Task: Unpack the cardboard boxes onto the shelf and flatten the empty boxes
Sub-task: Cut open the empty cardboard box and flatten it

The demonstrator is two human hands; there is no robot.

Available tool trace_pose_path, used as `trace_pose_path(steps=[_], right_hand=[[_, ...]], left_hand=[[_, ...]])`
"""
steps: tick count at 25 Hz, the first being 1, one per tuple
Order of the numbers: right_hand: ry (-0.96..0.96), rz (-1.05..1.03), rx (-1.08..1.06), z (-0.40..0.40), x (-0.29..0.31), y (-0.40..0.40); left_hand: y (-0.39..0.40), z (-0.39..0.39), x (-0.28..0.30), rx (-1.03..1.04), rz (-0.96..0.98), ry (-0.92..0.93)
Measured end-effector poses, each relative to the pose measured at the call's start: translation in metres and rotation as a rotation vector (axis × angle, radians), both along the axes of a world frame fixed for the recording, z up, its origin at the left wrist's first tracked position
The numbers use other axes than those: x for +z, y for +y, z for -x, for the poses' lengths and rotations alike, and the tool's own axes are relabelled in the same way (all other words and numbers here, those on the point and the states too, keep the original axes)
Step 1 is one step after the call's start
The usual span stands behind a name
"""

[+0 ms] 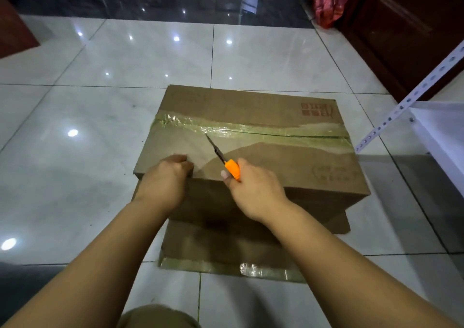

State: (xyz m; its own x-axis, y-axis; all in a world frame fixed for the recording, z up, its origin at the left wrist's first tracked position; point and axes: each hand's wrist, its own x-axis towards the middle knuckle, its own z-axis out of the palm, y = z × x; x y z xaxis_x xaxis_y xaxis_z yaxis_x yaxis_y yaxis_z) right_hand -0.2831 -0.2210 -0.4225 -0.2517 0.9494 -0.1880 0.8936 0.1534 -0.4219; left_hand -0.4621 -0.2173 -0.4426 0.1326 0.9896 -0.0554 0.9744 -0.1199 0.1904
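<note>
Cardboard box (263, 137) sits shut on the tiled floor (100, 101) at the centre of view, a strip of shiny tape (251, 130) running along its top seam from 9 to 3 o'clock. The right hand (253, 189) grips the orange handle of a knife (227, 163), whose dark blade points toward 11 o'clock with its tip at the tape. The left hand (164, 181) rests curled on the box's near edge at 9 o'clock of the knife. Flattened cardboard (226, 252) lies under the box toward 6 o'clock. A white shelf (431, 124) stands at 3 o'clock.
</note>
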Motion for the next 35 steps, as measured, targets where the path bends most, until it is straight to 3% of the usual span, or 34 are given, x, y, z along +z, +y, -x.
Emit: trace_pose_path(steps=[4,11,16,20,23,30,32,35], right_hand=[[0.062,-0.001,-0.109,-0.028,0.003,0.002],[-0.317,0.017,-0.204,-0.135,0.005,0.002],[-0.33,-0.013,-0.177,-0.14,0.004,-0.004],[-0.354,-0.011,-0.165,-0.131,0.014,-0.021],[-0.282,0.03,-0.114,-0.107,0.022,-0.038],[0.332,0.225,-0.414,-0.098,0.02,-0.021],[0.315,0.167,-0.483,-0.116,0.018,-0.01],[0.067,0.056,-0.493,-0.153,0.015,0.005]], left_hand=[[-0.008,-0.029,-0.002,-0.152,-0.041,0.013],[-0.005,-0.077,-0.01,-0.246,-0.092,0.057],[-0.002,-0.099,-0.011,-0.296,-0.155,0.09],[0.015,-0.09,-0.004,-0.203,-0.131,0.144],[0.031,-0.088,0.007,-0.089,-0.139,0.163],[0.011,-0.112,0.001,0.011,-0.053,-0.212],[0.001,-0.122,-0.003,-0.002,0.045,-0.188],[-0.01,-0.141,-0.002,0.009,0.249,-0.129]])
